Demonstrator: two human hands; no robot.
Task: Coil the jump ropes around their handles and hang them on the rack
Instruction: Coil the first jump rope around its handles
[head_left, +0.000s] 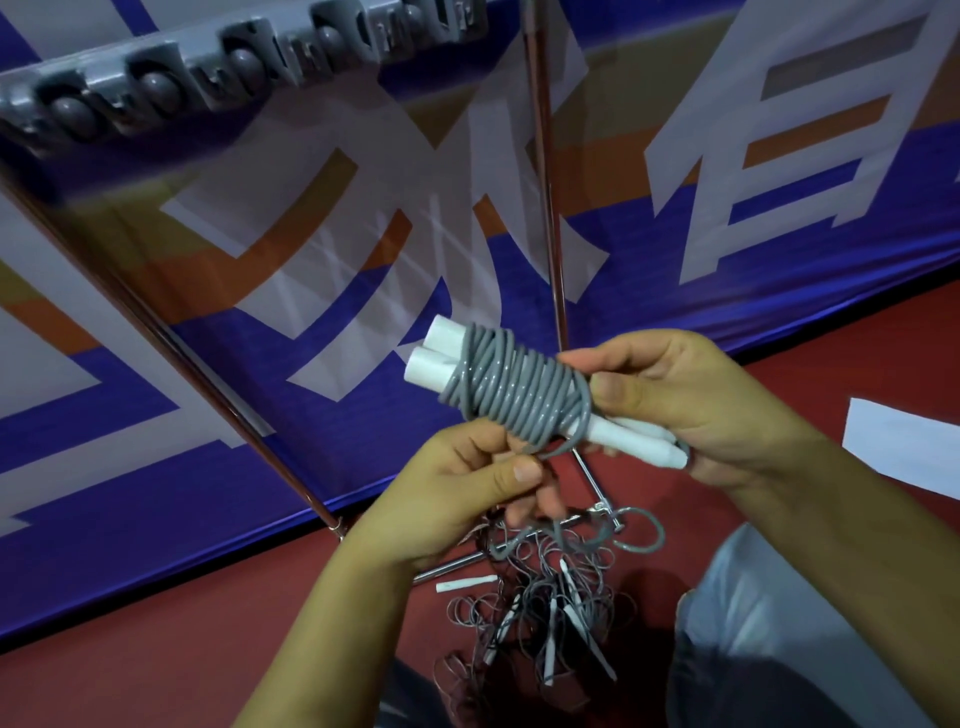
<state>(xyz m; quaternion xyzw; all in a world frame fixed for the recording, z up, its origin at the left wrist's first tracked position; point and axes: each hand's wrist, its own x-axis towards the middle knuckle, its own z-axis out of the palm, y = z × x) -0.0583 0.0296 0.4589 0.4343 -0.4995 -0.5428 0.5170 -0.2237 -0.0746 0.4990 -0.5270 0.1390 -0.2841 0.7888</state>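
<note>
While the right hand (691, 410) clamps the wound handles (441, 358), the left hand (467, 483) pinches the rope's tail (558, 447). Hanging on the rack (156, 93) remains; a tangled pile (540, 613) waits on the floor

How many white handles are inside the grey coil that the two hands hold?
2. Both white handles lie side by side inside the grey coil; the right hand grips their far ends, and the left hand pinches the loose cord below.
</note>
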